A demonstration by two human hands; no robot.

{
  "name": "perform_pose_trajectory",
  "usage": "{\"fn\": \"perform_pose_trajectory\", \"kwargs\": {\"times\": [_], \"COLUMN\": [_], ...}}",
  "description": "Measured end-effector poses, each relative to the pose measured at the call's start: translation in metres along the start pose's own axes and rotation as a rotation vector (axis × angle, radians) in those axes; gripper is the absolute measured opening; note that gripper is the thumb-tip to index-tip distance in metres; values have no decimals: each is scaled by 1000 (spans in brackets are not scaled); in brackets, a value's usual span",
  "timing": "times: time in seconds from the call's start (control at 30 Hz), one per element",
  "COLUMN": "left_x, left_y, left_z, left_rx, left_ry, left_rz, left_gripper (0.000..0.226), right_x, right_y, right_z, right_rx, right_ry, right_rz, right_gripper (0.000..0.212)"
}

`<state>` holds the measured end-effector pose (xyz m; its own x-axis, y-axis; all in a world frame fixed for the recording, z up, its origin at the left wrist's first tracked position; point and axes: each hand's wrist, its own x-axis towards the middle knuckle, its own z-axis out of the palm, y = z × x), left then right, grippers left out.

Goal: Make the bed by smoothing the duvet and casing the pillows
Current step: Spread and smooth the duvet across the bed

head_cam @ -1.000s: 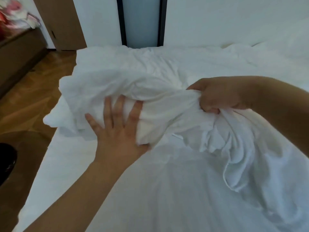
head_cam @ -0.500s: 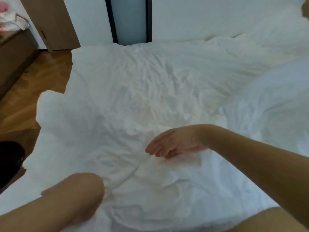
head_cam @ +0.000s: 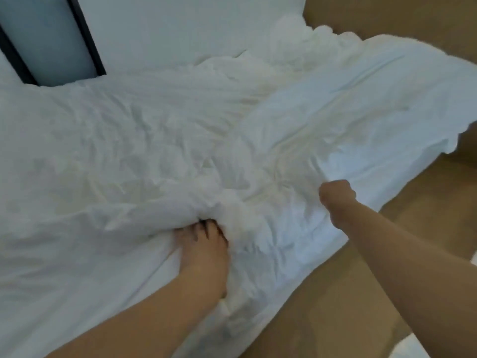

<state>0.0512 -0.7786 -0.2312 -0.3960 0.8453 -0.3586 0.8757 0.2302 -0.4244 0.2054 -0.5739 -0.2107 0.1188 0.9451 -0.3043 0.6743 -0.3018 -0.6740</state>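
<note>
A: Where does the duvet lie from the person's hands?

B: It spreads away from both hands, up and to the left, over most of the bed. One long fold runs from near the right hand toward the upper right, where the cloth hangs over the edge above the floor.

A: What do the fingers do?

B: The left hand has its fingers pushed into a bunched ridge of cloth. They look curled on it, but their tips are hidden, so the grip is only probable. The right hand is closed like a fist on the cloth beside the fold, near the right edge.

A: Which hand is nearer to the wrinkles?

B: The left one; the thickest bunch touches its fingers. The right hand holds the flatter part, apart from the left, with crumpled cloth between them.

A: So the next move?

B: Probably a pull outward along the fold, to flatten the middle. Nothing stands in the way. No pillow can be told apart in the white mass. A dark-framed panel stands behind the bed, well apart.
</note>
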Motion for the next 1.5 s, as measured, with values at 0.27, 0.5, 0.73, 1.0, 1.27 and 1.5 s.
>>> {"fn": "perform_pose_trajectory", "kwargs": {"times": [0.27,0.5,0.73,1.0,1.27,1.5], "left_x": [47,25,62,87,135,142], "left_y": [-60,-1,120,133,199,259], "left_z": [-25,-87,-85,-94,-152,-162], "left_rx": [-760,90,-350,-92,-670,-260], "left_ry": [-488,-595,-44,-480,242,-307], "left_rz": [25,306,293,613,298,776], "left_gripper": [41,56,85,27,86,39], "right_x": [42,52,77,134,155,201], "right_y": [33,15,19,88,48,149], "right_z": [23,3,-36,-78,-110,-170], "right_rx": [1142,1206,1123,1063,1129,858], "right_ry": [-300,-759,-110,-439,240,44], "right_rz": [395,264,94,382,-116,201], "right_gripper": [28,28,21,53,12,10]}}
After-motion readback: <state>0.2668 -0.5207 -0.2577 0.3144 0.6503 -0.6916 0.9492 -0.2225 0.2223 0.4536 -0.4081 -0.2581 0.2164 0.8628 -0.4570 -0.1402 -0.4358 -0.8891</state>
